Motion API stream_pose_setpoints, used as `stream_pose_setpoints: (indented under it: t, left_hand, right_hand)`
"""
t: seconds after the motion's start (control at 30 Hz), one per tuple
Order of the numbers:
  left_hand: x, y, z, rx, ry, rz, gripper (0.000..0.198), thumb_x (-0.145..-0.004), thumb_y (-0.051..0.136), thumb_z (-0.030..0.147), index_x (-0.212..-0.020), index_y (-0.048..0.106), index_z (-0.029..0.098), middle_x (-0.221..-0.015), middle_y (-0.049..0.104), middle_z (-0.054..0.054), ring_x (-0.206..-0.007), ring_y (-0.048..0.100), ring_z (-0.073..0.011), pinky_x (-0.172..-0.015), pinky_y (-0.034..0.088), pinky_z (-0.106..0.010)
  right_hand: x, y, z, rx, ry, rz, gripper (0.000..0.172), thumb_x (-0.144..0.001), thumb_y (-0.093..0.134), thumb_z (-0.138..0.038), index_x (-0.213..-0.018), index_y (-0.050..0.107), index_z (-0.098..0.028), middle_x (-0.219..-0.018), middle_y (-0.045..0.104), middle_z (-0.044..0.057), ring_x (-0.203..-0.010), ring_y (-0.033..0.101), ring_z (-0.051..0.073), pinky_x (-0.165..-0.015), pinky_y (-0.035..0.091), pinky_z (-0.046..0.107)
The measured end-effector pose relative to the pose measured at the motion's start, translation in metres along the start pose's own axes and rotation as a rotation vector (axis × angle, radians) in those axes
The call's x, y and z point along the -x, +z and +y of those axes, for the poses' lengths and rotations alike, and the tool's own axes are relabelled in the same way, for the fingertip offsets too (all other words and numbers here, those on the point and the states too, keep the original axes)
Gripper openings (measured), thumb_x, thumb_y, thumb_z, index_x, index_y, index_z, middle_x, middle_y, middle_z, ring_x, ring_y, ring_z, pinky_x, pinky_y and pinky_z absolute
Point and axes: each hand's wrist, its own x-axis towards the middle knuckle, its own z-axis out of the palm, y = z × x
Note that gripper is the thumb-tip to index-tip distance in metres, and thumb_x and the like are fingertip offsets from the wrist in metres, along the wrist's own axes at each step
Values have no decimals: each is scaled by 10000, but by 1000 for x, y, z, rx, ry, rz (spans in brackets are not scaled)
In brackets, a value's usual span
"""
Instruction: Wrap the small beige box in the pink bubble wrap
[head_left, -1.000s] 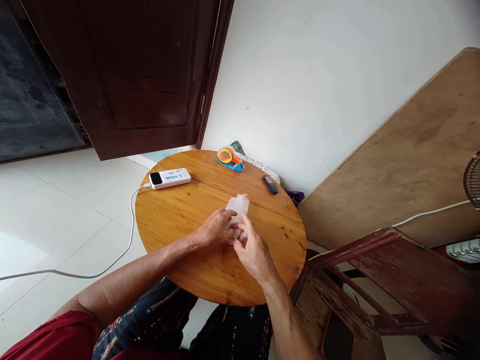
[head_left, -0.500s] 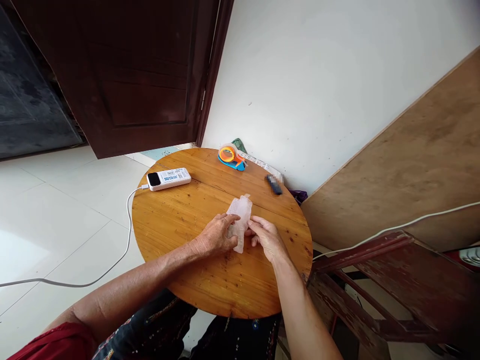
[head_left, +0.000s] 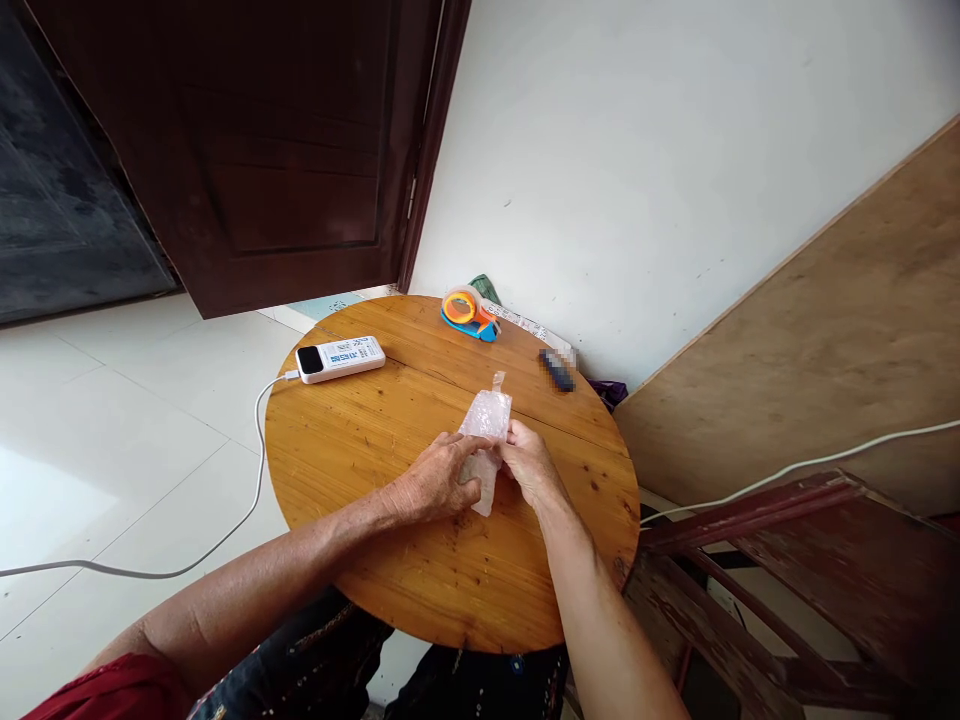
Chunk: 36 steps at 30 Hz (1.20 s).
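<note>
A crumpled piece of clear bubble wrap rests on the round wooden table near its middle. My left hand presses on the wrap's left side, fingers curled over it. My right hand pinches its right edge, and the far end of the wrap is lifted off the table. A short strip sticks up from the wrap's far tip.
A white power bank with a white cable lies at the table's left back. An orange and blue tape dispenser and a small dark object sit near the wall. A red wooden frame stands at the right.
My right hand has moved from over the wrap's near end to its right edge and closed on it. The wrap's far end has risen and bunched up.
</note>
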Motion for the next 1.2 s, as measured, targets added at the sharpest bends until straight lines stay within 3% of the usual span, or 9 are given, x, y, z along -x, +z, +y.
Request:
stream_pose_setpoints:
  t: [0.13, 0.23, 0.37, 0.63, 0.83, 0.93, 1.03, 1.1, 1.2]
  left_hand:
    - [3, 4, -5, -27, 27, 39, 565, -707, 593, 132, -1263, 610, 230, -1305, 479, -85, -850, 605, -155, -871, 540, -332]
    - [5, 5, -5, -97, 95, 62, 467, -731, 584, 151, -1189, 653, 216, -1371, 421, -94, -883, 616, -167, -900, 537, -353]
    - [4, 5, -4, -111, 89, 61, 399, -730, 573, 148, -1110, 691, 179, -1212, 528, -92, -908, 618, -198, -918, 533, -367]
    - [2, 8, -12, -41, 52, 77, 456, -713, 618, 163, -1160, 686, 227, -1118, 542, -57, -884, 588, -179, -872, 535, -331]
    - [4, 5, -9, -77, -52, 113, 374, -714, 645, 217, -1085, 617, 183, -1039, 542, -48, -847, 571, -186, -831, 532, -361]
    - [5, 3, -9, -111, -110, 200, 499, -680, 705, 270, -1145, 545, 183, -1105, 531, -64, -975, 571, -230, -901, 518, -410]
    - [4, -1, -11, -90, -50, 228, 689, -654, 741, 246, -1286, 473, 197, -1259, 505, -103, -1139, 537, -269, -1006, 470, -444]
    - [3, -3, -11, -53, 22, 189, 615, -675, 738, 226, -1247, 512, 206, -1301, 517, -110, -1186, 523, -273, -1032, 452, -436]
    - [3, -5, -10, 6, 70, 107, 250, -746, 687, 211, -980, 602, 192, -1186, 612, -90, -1123, 566, -248, -984, 473, -385]
  right_hand:
    - [-4, 2, 4, -35, -43, -12, 354, -570, 738, -340, -863, 638, -168, -764, 734, 28, -641, 632, 182, -567, 466, 268]
    - [-4, 2, 10, 27, -102, 37, 328, -598, 716, -385, -833, 635, -170, -741, 716, 15, -634, 611, 174, -565, 459, 266]
    - [-2, 5, 15, 122, -178, 105, 247, -626, 688, -372, -758, 621, -174, -683, 673, -10, -605, 561, 147, -547, 441, 248]
    - [12, 0, -1, -47, -186, -53, 350, -679, 729, -389, -942, 694, -160, -855, 746, 42, -753, 647, 197, -689, 501, 296]
    - [34, -11, -13, 185, -292, -92, 258, -767, 676, -387, -868, 735, -158, -810, 740, 42, -752, 655, 217, -712, 515, 326]
    - [48, -10, -17, 303, -364, -85, 201, -798, 645, -346, -870, 741, -185, -838, 748, 34, -805, 674, 231, -774, 528, 350]
    - [62, -8, -17, 393, -455, -86, 163, -833, 611, -311, -850, 736, -208, -906, 753, 39, -886, 688, 231, -843, 528, 358]
    - [71, -9, -13, 436, -531, -96, 172, -865, 578, -291, -871, 733, -217, -1005, 746, 58, -971, 685, 229, -900, 521, 359]
    - [82, -9, 0, 509, -632, -97, 191, -857, 602, -268, -1007, 712, -227, -1179, 699, 83, -1107, 650, 238, -989, 498, 383]
